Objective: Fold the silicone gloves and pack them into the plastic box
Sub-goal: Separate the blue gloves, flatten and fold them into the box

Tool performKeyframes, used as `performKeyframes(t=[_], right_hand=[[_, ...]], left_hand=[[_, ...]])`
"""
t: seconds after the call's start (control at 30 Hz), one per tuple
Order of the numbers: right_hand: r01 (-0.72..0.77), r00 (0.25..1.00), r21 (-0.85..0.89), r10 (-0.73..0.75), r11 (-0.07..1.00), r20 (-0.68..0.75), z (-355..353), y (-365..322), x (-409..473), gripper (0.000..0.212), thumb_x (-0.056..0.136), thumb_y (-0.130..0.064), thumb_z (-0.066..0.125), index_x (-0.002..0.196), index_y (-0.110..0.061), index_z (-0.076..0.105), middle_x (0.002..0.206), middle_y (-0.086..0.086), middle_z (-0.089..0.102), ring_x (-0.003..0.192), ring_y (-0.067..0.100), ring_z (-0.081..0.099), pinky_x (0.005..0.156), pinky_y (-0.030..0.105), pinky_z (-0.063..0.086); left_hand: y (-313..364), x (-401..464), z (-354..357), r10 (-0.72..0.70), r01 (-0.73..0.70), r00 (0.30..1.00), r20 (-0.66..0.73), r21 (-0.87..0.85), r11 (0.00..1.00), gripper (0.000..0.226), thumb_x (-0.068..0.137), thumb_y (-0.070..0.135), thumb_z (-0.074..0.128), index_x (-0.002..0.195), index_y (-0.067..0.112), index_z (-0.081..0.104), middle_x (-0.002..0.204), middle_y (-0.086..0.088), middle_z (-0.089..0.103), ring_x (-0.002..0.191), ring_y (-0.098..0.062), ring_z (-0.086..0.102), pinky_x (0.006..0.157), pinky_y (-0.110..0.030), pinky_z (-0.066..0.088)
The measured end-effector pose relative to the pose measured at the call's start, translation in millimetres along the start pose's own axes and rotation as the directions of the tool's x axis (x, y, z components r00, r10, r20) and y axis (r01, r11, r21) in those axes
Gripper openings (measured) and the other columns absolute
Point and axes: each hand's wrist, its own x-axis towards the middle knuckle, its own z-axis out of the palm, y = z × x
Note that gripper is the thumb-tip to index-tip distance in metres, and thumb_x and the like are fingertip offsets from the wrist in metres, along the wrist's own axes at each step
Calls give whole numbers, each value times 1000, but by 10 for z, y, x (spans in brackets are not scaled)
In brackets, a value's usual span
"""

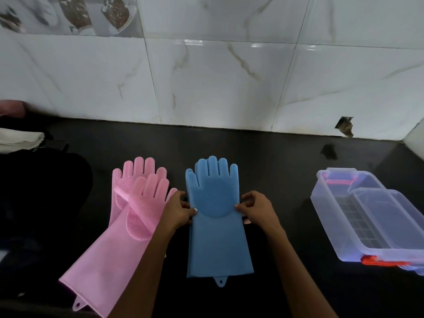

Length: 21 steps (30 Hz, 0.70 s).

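Note:
Blue silicone gloves (216, 226) lie flat and stacked on the black counter, fingers pointing to the wall, bristle patch up. My left hand (179, 210) pinches their left edge at palm height and my right hand (257, 208) pinches the right edge. Two pink silicone gloves (128, 216) lie crossed over each other just to the left, partly under my left forearm. The clear plastic box (339, 228) stands open at the right, with its clear lid (394, 216) resting across it and an orange latch (380, 262) at its near end.
The black counter (275, 161) ends at a white marble-tiled wall (218, 83). A chipped hole (345, 126) shows in the wall at the right. Folded white cloth (20, 140) and dark items sit at the far left.

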Motion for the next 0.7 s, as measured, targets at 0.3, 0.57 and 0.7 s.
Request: performKeyframes(t=[0.3, 0.57, 0.7], right_hand=[[88, 975, -1, -86, 996, -205, 122, 87, -123, 21, 77, -24, 75, 92, -21, 60, 82, -10, 63, 79, 7, 62, 78, 38, 58], [154, 939, 0, -147, 988, -311, 171, 93, -162, 20, 73, -26, 78, 83, -22, 61, 78, -9, 65, 72, 4, 63, 66, 29, 57], [197, 930, -60, -205, 979, -305, 170, 63, -160, 17, 76, -26, 76, 83, -21, 62, 77, -9, 64, 71, 4, 61, 65, 20, 52]], left_hand=[[-19, -109, 120, 154, -90, 962, -226, 268, 959, 25, 91, 14, 58, 114, 5, 54, 114, -12, 65, 99, -25, 62, 83, -23, 43], [-2, -161, 139, 139, -30, 935, -327, 317, 948, 21, 88, 17, 63, 103, 2, 62, 103, -14, 68, 90, -26, 63, 77, -25, 42], [5, -165, 81, 84, 3, 964, -254, 325, 946, 29, 86, 27, 65, 100, 1, 67, 97, -15, 71, 83, -30, 68, 84, -39, 56]])
